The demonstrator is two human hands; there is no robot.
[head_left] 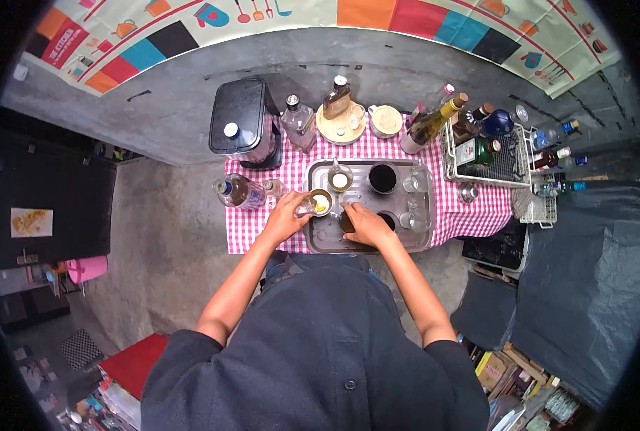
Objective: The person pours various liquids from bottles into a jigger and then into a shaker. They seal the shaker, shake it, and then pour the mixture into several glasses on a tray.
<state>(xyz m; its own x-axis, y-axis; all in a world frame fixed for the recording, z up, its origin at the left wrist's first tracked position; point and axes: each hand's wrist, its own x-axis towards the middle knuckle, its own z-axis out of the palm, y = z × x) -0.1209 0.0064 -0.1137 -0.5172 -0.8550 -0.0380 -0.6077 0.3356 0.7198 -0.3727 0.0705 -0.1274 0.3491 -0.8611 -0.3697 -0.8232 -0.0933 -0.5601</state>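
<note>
At the left edge of the metal tray [320,241], my left hand [285,219] has its fingers closed around a small cup [322,203] with something white and yellow inside. My right hand [368,225] reaches over the tray, its fingers wrapped at the rim of a dark round cup [346,222], partly hidden under them. Just behind stands a glass mug [340,178] with a pale round content. A larger black-looking round cup [383,177] is to its right. Another dark cup [388,220] sits beside my right wrist.
Clear glasses [413,181] stand on the tray's right side. Bottles [239,192] and a black container [242,118] are on the left of the checked cloth [244,233]. Behind are a round wooden board [330,133] and a wine bottle [431,126]; a wire basket [470,172] holds bottles.
</note>
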